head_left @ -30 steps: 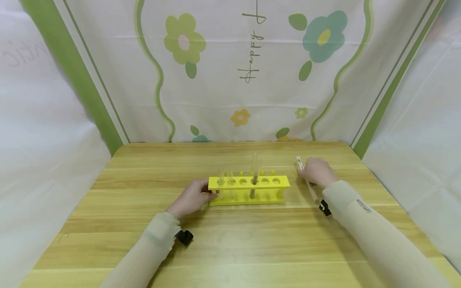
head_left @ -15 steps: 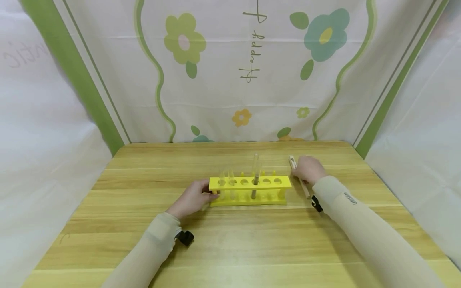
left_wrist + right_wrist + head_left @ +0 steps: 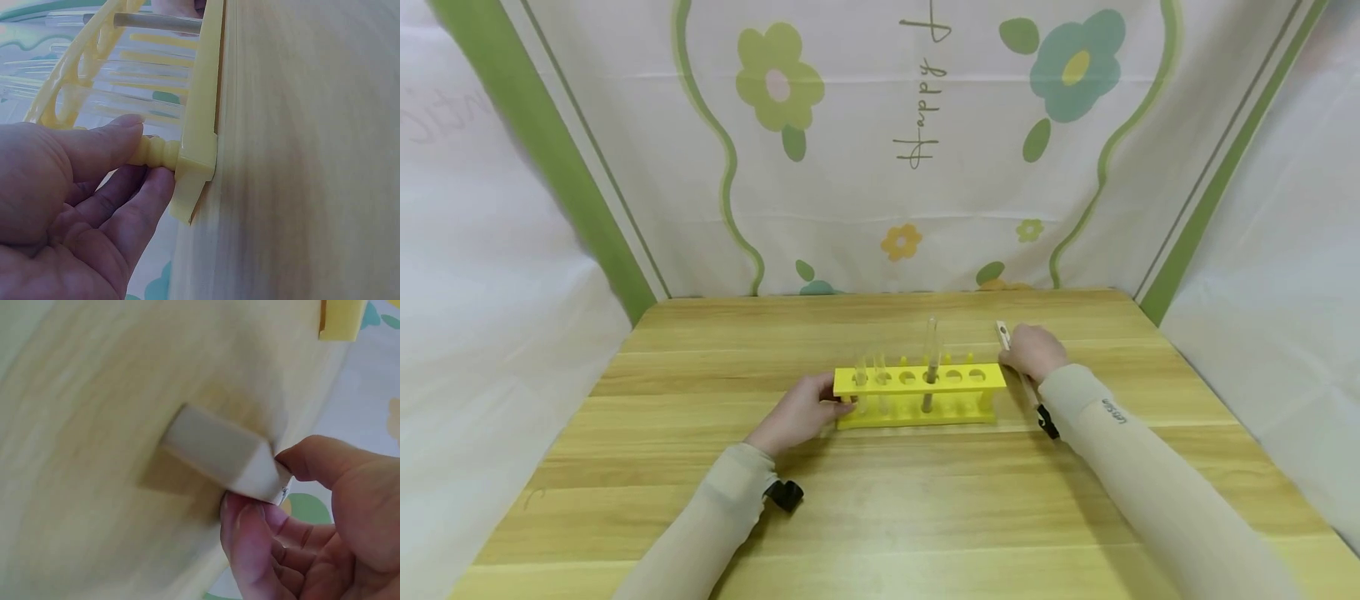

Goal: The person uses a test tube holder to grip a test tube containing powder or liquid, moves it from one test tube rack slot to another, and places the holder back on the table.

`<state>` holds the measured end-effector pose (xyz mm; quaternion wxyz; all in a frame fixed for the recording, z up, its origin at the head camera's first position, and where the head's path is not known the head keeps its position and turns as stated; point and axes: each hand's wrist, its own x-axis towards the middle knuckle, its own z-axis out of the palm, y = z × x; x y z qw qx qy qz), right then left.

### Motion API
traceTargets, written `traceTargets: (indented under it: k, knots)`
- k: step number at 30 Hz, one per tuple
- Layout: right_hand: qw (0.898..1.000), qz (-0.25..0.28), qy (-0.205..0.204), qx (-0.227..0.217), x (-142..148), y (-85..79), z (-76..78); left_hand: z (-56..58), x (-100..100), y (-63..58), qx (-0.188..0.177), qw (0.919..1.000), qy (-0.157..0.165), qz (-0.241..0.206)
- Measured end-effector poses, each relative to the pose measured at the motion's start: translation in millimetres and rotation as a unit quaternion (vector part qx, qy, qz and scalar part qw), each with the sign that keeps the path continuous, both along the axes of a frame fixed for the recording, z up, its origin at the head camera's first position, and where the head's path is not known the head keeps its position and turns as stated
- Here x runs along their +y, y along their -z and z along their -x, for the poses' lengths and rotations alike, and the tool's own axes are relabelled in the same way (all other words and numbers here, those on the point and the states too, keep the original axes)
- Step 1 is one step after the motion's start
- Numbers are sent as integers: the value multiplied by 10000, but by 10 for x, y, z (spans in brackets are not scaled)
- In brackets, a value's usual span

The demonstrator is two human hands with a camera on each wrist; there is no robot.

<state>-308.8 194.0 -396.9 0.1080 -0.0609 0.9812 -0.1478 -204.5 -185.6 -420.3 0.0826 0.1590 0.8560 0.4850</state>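
Observation:
A yellow test tube rack (image 3: 917, 389) stands upright on the wooden table. My left hand (image 3: 797, 414) holds its left end, thumb and fingers pinching the turned yellow post (image 3: 156, 152) in the left wrist view. Two clear test tubes (image 3: 881, 369) sit in the rack's left holes. A taller test tube (image 3: 932, 337) with dark grey contents in its lower part stands right of the middle. Right of the rack, my right hand (image 3: 1037, 352) pinches a wooden test tube clamp (image 3: 215, 450) between thumb and fingers. The clamp's holed end (image 3: 1003, 333) points toward the back, close over the table.
Short yellow pegs (image 3: 970, 358) rise along the rack's back side. A white flowered cloth (image 3: 850, 192) hangs behind the table (image 3: 880, 517), with more white cloth at both sides. Black wrist straps (image 3: 785, 495) show at both sleeves.
My right hand has moved left toward the rack with the wooden test tube clamp, which has come along. My left hand and the rack have stayed in place.

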Motion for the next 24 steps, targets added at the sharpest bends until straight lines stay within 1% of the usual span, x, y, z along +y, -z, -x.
traceTargets:
  k: [8,15,24]
  knots:
    - [9992,151,320,-200,-6,70,46,-15,6,-13,-17,10000,-37,2]
    - [9988,297,238,-303,32,92,65,-17,4,-7,-51,10000,-55,-7]
    - [9958,580,470,-535,66,110,75,-32,0,4,-114,9999,-51,-91]
